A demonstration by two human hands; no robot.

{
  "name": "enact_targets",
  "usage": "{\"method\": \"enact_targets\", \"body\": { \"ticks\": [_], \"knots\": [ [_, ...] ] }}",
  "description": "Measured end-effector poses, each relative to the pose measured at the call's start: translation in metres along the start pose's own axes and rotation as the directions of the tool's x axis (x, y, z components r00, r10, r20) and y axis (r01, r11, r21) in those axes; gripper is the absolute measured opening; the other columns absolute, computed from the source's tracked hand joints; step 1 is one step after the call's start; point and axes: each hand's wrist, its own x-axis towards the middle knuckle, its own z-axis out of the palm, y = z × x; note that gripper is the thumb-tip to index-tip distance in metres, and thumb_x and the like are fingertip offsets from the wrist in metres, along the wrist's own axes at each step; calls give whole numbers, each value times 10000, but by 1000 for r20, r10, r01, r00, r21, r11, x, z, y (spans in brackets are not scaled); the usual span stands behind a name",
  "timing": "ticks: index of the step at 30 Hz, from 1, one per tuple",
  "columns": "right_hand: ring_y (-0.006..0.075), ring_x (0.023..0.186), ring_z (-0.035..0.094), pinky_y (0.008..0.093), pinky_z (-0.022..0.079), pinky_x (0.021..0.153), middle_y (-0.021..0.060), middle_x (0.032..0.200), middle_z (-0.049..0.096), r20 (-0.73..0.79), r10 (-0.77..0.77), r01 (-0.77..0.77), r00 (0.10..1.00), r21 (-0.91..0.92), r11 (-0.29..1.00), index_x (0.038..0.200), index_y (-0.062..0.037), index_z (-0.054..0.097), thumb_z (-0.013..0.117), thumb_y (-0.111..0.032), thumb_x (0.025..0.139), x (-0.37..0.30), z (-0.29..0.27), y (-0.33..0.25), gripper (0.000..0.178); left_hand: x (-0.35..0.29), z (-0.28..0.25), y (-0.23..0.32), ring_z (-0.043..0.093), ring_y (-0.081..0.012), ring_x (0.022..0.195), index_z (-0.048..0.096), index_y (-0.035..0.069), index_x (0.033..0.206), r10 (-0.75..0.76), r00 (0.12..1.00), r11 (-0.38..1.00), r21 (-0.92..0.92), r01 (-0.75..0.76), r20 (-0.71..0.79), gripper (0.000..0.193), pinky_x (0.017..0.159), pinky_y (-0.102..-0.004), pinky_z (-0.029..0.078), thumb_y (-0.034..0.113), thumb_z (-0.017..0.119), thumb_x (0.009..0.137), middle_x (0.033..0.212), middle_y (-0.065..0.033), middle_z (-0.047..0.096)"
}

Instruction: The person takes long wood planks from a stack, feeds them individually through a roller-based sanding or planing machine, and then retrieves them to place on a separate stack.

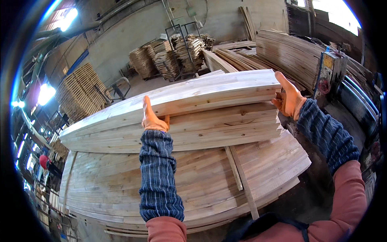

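Observation:
My left hand (152,119), in an orange glove, grips the near side of an upper layer of long pale wooden boards (217,92). Its fingers partly disappear into the dark gap below that layer. At the boards' right end is my gloved right hand (289,99), thumb raised by the top corner and fingers curled against the end. Directly underneath lies a second layer of boards (225,131), its right end uneven. Both layers rest on a wide, flat stack of planks (121,177), with thin wooden strips (242,177) lying across it.
Piles of short wood (169,56) stand by the far wall, around a metal frame. A slatted stack (80,92) is at the left. Long planks (290,52) and a worn machine (328,72) are at the right. Far left, a person in a red cap (44,162) is visible.

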Motion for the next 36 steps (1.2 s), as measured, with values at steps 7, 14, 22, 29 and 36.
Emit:
{"method": "enact_targets", "body": {
  "ticks": [7, 14, 22, 29, 36],
  "knots": [
    [166, 806, 626, 250, 593, 617, 103, 1028, 609, 52, -63, 54, 997, 153, 987, 1266, -116, 631, 863, -565, 823, -4, -10, 6, 671, 7, -14, 15, 529, -203, 1090, 636, 274, 1243, -169, 981, 986, -15, 168, -96, 732, 805, -307, 529, 714, 855, 701, 1216, -27, 582],
    [216, 912, 655, 414, 552, 775, 80, 1096, 660, 255, -37, 176, 966, -547, 819, 1383, -75, 629, 485, -871, 903, -35, -47, -37, 941, -33, -56, 27, 584, -256, 1144, 605, 224, 1282, -128, 991, 991, 35, 129, -35, 714, 885, -399, 510, 665, 812, 760, 1275, -61, 603],
    [324, 1352, 567, 413, 517, 1109, 215, 1566, 470, 754, 509, 658, 414, -635, 404, 1604, -53, 377, 591, -689, 978, -66, 129, -17, 918, -147, -106, -24, 586, -311, 1274, 531, 119, 1417, -204, 882, 937, -177, 302, 426, 637, 1098, -486, 513, 523, 711, 958, 1400, -131, 584],
    [282, 1313, 518, 424, 413, 1128, 157, 1491, 530, 796, 606, 388, -8, -556, 735, 1641, -159, 336, 884, -484, 774, -97, 280, 169, 1076, -263, -109, -106, 591, -288, 1311, 365, 75, 1586, -499, 686, 846, 126, 518, 530, 850, 1185, -475, 443, 535, 717, 964, 1434, -156, 559],
    [411, 1376, 515, 475, 422, 1167, 243, 1543, 479, 730, 642, 612, 235, -624, 485, 1644, -199, 304, 911, -529, 655, -111, 173, 159, 1206, -283, -140, -110, 541, -234, 1390, 500, 48, 1537, -563, 473, 824, 506, 254, 678, 577, 1145, -388, 455, 306, 667, 1048, 1503, -144, 550]
  ]
}}
